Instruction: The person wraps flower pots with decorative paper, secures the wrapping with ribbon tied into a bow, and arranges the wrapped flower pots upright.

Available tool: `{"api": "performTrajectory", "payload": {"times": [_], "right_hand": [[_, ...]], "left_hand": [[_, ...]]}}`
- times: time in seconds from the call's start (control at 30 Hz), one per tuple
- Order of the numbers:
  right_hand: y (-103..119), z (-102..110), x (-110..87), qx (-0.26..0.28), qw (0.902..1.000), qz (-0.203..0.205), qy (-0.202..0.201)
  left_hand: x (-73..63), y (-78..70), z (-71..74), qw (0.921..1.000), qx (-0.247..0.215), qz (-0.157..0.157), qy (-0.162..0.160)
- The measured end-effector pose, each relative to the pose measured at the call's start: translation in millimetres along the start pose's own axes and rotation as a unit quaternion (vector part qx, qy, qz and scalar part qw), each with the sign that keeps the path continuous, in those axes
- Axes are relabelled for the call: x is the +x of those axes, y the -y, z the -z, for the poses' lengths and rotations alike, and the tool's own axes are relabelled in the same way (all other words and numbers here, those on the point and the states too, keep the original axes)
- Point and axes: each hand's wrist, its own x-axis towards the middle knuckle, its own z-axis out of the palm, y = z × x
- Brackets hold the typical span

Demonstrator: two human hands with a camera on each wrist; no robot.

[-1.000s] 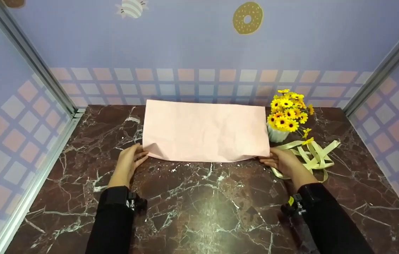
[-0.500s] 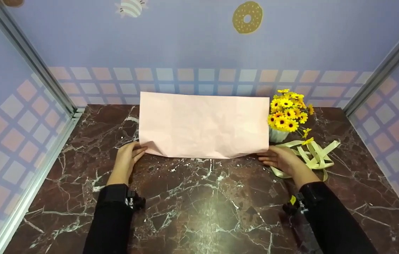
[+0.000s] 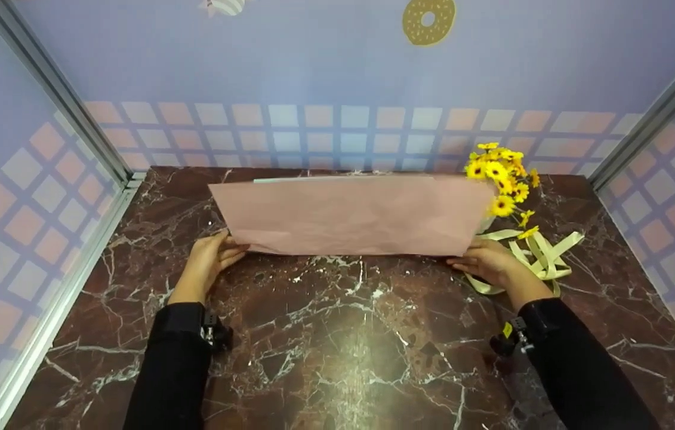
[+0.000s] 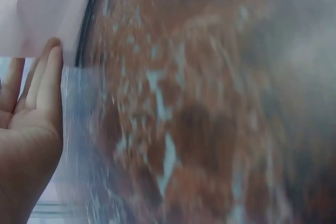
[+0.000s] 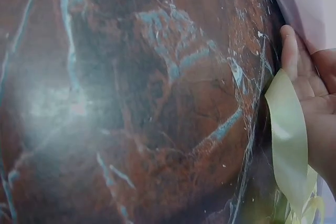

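A pink sheet of wrapping paper [image 3: 349,215] spans the back of the marble table, raised and leaning toward me in the head view. Its near side looks shaded, and a pale strip shows behind its upper edge. My left hand [image 3: 209,258] grips the lower left corner, fingertips at the paper's edge. In the left wrist view those fingers [image 4: 51,77] run up to the paper. My right hand [image 3: 489,263] grips the lower right corner; part of that hand is hidden by ribbon in the right wrist view.
Yellow artificial flowers [image 3: 507,173] stand just right of the paper, which overlaps some of them and their pale vase [image 3: 485,224]. A tangled light-yellow ribbon [image 3: 543,254] lies by my right hand. Patterned panels [image 3: 343,60] enclose the back and sides.
The paper's upper edge has risen, then swung down toward me, and its visible face has turned darker. Both hands have moved slightly away from me and apart. The head view has shifted a little.
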Motion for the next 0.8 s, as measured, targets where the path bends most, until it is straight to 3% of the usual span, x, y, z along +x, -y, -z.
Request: {"api": "performTrajectory", "payload": {"times": [0.07, 0.1, 0.23, 0.3, 0.4, 0.6, 0.7, 0.73, 0.8], "right_hand": [[0.8, 0.5, -1.8, -0.061, 0.9981, 0.0, 0.001], [1.2, 0.9, -2.4, -0.079, 0.9969, -0.003, 0.001], [2.6, 1.9, -3.6, -0.142, 0.9898, -0.011, 0.006], [2.4, 0.4, -3.3, -0.131, 0.9911, -0.025, -0.007], [4.6, -1.4, -3.2, -0.159, 0.9863, -0.032, -0.027], [7.3, -5.5, -2.4, -0.225, 0.9713, -0.025, -0.074], [7.6, -7.3, -1.4, -0.226, 0.9698, -0.019, -0.09], [7.2, -8.3, -1.0, -0.226, 0.9695, -0.017, -0.093], [5.4, -10.8, 0.4, -0.244, 0.9646, -0.008, -0.1]], "left_hand": [[-1.7, -0.1, 4.4, 0.9993, 0.031, -0.002, 0.021], [-2.4, -0.6, 6.5, 0.9967, 0.076, -0.008, 0.03], [-4.3, -0.8, 11.7, 0.9779, 0.201, -0.012, 0.055], [-5.9, -0.1, 12.8, 0.9656, 0.251, -0.009, 0.067], [-5.5, -0.4, 10.1, 0.9598, 0.268, 0.008, 0.083], [0.0, -1.2, 0.3, 0.9291, 0.358, -0.012, 0.092], [2.9, 0.0, -4.9, 0.9138, 0.393, -0.032, 0.098], [3.1, 0.7, -6.4, 0.9071, 0.407, -0.041, 0.099], [2.9, 3.1, -8.9, 0.8852, 0.452, -0.057, 0.096]]}}
